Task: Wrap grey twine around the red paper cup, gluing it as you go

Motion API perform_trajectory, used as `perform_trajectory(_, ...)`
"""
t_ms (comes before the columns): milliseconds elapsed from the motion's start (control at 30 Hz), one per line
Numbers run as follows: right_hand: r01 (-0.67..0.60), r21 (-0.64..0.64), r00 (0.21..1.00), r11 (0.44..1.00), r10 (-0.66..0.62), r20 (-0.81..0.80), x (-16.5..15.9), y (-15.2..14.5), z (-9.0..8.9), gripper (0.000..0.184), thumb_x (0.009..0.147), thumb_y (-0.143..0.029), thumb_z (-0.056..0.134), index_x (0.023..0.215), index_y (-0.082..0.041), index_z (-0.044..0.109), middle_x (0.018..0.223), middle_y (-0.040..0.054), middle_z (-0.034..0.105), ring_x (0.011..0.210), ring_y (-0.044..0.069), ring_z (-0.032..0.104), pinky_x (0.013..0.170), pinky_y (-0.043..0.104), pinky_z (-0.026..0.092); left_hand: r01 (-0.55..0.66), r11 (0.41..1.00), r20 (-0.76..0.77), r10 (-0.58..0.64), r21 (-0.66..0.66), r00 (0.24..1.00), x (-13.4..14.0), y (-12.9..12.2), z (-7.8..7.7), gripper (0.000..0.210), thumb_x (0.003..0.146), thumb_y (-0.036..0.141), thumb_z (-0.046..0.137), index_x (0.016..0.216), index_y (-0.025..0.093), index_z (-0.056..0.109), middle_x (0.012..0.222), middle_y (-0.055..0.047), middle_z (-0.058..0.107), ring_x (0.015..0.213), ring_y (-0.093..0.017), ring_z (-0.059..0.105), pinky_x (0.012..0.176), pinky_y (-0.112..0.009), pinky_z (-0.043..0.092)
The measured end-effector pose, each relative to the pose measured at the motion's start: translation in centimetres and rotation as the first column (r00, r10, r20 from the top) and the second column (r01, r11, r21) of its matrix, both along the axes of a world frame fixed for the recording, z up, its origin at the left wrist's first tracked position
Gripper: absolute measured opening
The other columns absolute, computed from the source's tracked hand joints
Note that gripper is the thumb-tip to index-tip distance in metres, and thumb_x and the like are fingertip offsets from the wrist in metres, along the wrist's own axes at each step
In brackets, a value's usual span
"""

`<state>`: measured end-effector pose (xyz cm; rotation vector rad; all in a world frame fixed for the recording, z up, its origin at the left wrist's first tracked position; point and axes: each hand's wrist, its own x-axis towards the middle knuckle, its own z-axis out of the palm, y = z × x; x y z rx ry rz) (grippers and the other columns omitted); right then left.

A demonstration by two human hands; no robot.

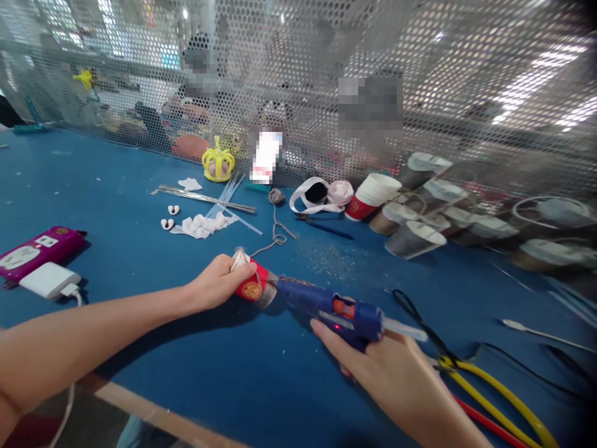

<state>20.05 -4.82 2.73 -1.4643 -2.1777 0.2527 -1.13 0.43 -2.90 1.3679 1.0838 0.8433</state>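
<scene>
Gripped a blue glue gun [317, 302] in the right hand [389, 364], with its nozzle [273, 283] at the grey-wound end of a red paper cup [243, 287]. Held that cup in the left hand [220, 283], over the table [280, 386]. Apparently was gluing yarn [267, 297]; probably called next for even winding. Couldn't read the gun's label [336, 320] or the gold emblem [250, 290]. Beyond, saw a yarn ball [277, 196].

the left hand [221, 281] grips a red paper cup [252, 288] with grey cord [269, 294] around one end. the right hand [387, 367] holds a blue glue gun [317, 302], its nozzle at the cord, though whether it touches is hard to tell. a grey strand runs from near the cup to a yarn ball [277, 196]. beyond, on the blue table [196, 361], stand a yellow crown [218, 165] and stacked white-and-red cups [373, 194].
</scene>
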Motion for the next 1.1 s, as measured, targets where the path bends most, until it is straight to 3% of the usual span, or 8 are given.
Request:
perform_trajectory(233,-0.048,0.017,0.998,0.999,0.047,0.044,0.0,-0.1,0.2,0.029,0.081,-0.027,0.041,0.062,-0.022,0.063,0.037,-0.0011,0.051,0.039,0.015,0.050,0.038,0.023,0.037,0.010,0.999,0.028,-0.009,-0.040,1.000,0.1,-0.1,0.4,0.039,0.077,0.041,0.044,0.076,0.008,0.066,0.068,-0.005,0.065,0.060,-0.013,0.055,0.057,-0.021,0.041)
perform_trajectory(433,-0.092,-0.046,0.993,0.995,0.095,0.074,0.2,0.0,1.0,0.024,0.078,-0.028,0.045,0.064,-0.022,0.063,0.038,-0.0018,0.051,0.037,0.014,0.048,0.036,0.023,0.035,-0.007,0.998,0.048,0.010,-0.064,0.999,0.2,0.0,0.4,0.037,0.076,0.040,0.046,0.075,0.008,0.065,0.067,-0.005,0.064,0.060,-0.014,0.056,0.056,-0.022,0.042)
perform_trajectory(600,-0.061,-0.023,0.998,0.998,0.062,0.032,0.1,-0.1,0.6,0.022,0.079,-0.027,0.044,0.067,-0.022,0.062,0.041,-0.0009,0.053,0.039,0.014,0.050,0.035,0.022,0.035,-0.006,0.995,0.104,0.016,-0.097,0.994,0.3,-0.1,0.7,0.035,0.076,0.038,0.047,0.075,0.008,0.066,0.070,-0.006,0.066,0.061,-0.013,0.057,0.059,-0.021,0.043)
perform_trajectory(767,-0.077,-0.024,0.997,0.997,0.078,0.027,0.3,-0.3,0.4,0.017,0.078,-0.026,0.048,0.071,-0.023,0.063,0.049,0.0002,0.059,0.043,0.014,0.052,0.039,0.022,0.038,-0.006,0.996,0.095,0.015,-0.090,0.995,0.3,-0.1,0.9,0.033,0.077,0.036,0.048,0.075,0.009,0.067,0.071,-0.005,0.067,0.062,-0.012,0.056,0.060,-0.020,0.042)
perform_trajectory(933,-0.154,-0.111,0.986,0.982,0.160,0.039,0.5,-0.1,0.8,0.018,0.077,-0.025,0.047,0.070,-0.023,0.063,0.049,-0.0006,0.060,0.043,0.014,0.053,0.039,0.022,0.039,-0.011,0.997,0.068,0.016,-0.079,0.998,0.2,-0.1,0.8,0.036,0.077,0.038,0.047,0.072,0.008,0.065,0.068,-0.005,0.066,0.060,-0.013,0.056,0.058,-0.021,0.042)
perform_trajectory(1100,-0.103,-0.110,0.993,0.989,0.109,0.050,0.3,-0.1,0.8,0.020,0.079,-0.026,0.044,0.070,-0.021,0.061,0.051,0.0005,0.060,0.042,0.014,0.052,0.036,0.022,0.036,-0.011,0.998,0.027,0.012,-0.055,1.000,0.1,-0.3,0.8,0.035,0.077,0.038,0.046,0.074,0.008,0.065,0.070,-0.005,0.066,0.061,-0.013,0.056,0.057,-0.020,0.042)
